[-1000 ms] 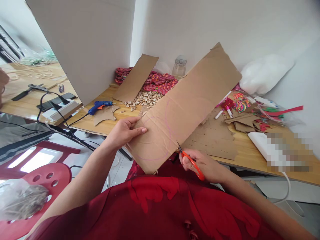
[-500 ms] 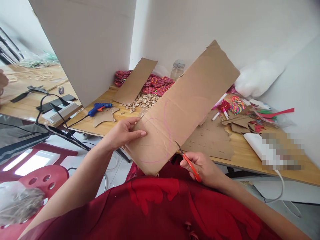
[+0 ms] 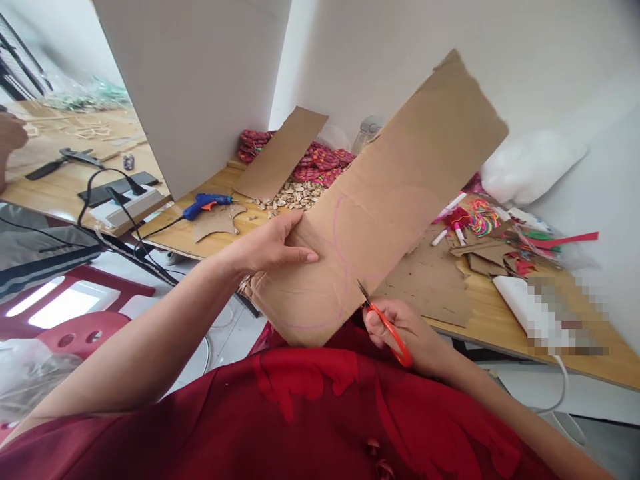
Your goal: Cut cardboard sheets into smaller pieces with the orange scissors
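Observation:
My left hand (image 3: 273,248) grips the left edge of a long brown cardboard strip (image 3: 395,187), held slanted above the table, its far end up and to the right. A pink circle is drawn on the strip's near end. My right hand (image 3: 405,330) holds red-handled scissors (image 3: 385,325); their blade tips touch the strip's right edge, close to the pink line. The near end of the strip hangs over my red clothing.
The wooden table (image 3: 210,243) carries a blue glue gun (image 3: 207,203), cardboard scraps (image 3: 430,280), a leaning cardboard piece (image 3: 280,157), seeds, red woven items, markers (image 3: 450,230), coloured cords and a white bag (image 3: 530,163). A white partition (image 3: 200,87) stands left. Red stools stand lower left.
The cardboard strip has lifted and tilted more upright, its far end now higher. My left hand shifted slightly right along the edge. The scissors stay at the right edge.

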The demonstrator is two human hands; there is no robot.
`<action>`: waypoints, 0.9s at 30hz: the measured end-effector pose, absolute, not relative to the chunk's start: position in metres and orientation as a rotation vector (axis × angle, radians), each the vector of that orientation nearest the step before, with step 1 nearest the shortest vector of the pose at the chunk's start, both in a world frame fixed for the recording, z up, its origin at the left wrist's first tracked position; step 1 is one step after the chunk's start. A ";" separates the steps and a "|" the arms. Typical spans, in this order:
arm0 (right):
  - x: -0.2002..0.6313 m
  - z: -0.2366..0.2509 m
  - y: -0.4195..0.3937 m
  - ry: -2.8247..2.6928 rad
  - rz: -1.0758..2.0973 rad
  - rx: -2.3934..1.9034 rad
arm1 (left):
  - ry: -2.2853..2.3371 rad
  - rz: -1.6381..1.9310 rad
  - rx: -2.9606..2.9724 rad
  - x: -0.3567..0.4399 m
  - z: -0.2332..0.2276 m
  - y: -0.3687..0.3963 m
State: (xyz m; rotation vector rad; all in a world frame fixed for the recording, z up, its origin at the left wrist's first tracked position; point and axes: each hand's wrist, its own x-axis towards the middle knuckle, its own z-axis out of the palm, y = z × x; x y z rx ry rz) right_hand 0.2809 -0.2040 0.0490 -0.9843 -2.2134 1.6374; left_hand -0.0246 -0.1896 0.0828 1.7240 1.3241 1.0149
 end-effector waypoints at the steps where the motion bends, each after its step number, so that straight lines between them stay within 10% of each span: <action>1: 0.280 0.052 -0.203 -2.273 1.587 -0.982 | 1.325 1.002 1.724 -0.026 0.083 -0.191; 27: 0.292 0.038 -0.209 -1.993 1.695 -1.153 | 1.209 0.848 1.888 0.006 0.096 -0.179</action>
